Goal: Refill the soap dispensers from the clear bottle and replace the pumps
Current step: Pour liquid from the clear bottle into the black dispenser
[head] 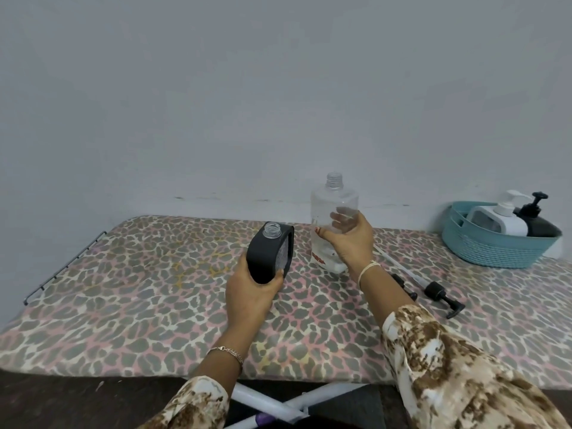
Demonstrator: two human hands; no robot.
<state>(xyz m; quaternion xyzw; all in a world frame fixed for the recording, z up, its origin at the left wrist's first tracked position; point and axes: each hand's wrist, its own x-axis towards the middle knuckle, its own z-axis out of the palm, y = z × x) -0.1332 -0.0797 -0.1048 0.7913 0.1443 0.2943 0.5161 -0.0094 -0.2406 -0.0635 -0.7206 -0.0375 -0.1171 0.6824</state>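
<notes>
My left hand (250, 292) grips the lower part of a black soap dispenser (270, 252), which has no pump and leans with its clear threaded neck pointing up and away. My right hand (351, 239) wraps round the clear bottle (332, 209), which stands upright and uncapped on the board, with a little white liquid at its bottom. Two black pumps lie to the right: one (441, 294) with its long white tube, another (404, 286) partly hidden behind my right wrist.
A teal basket (495, 249) at the back right holds a white dispenser (501, 218) and a black dispenser (537, 221), both with pumps on. The surface is a leopard-print ironing board (139, 289) with a metal rack at its left end. A wall stands close behind.
</notes>
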